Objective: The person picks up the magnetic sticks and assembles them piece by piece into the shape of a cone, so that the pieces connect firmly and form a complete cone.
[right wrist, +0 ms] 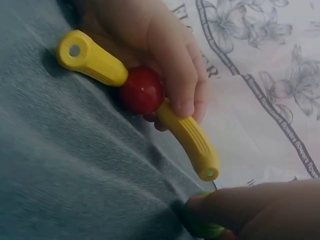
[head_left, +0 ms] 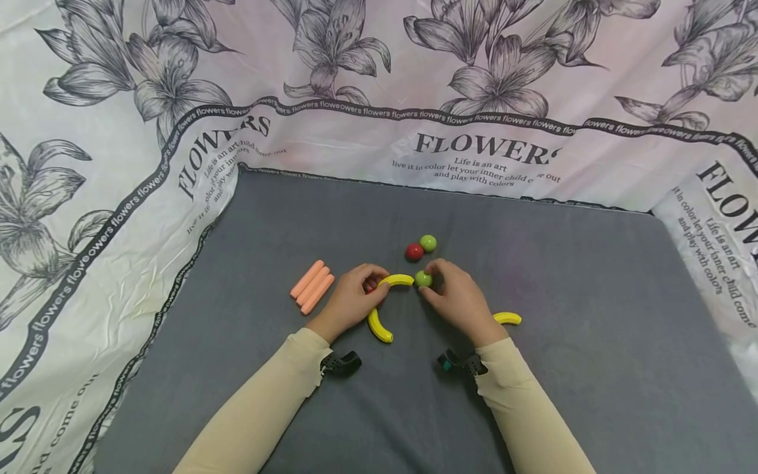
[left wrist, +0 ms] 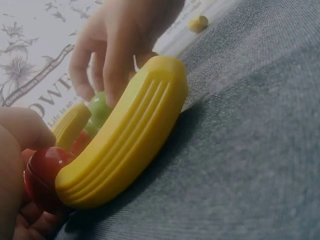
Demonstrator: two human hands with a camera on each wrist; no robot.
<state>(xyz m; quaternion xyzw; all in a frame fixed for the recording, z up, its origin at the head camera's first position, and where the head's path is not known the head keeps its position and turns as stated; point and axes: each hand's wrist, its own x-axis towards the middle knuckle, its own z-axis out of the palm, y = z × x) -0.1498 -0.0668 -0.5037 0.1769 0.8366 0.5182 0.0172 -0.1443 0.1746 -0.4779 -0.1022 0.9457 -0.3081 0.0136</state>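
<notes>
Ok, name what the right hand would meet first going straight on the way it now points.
The right hand, pinching a green ball, would likely first meet the yellow piece whose tip faces that ball; depth is unclear.

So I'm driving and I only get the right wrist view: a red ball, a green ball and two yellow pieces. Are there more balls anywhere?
Observer: Yes, in the head view another red ball and another green ball lie close together, farther from the person than the hands are.

Operator: Cool! Any more yellow ones I can't see?

Observer: One more. A third yellow piece lies to the right of the right hand, near its wrist.

Operator: And is there any other colour of toy?

Observer: Pink! Some pink sticks lie side by side, to the left of the left hand.
</notes>
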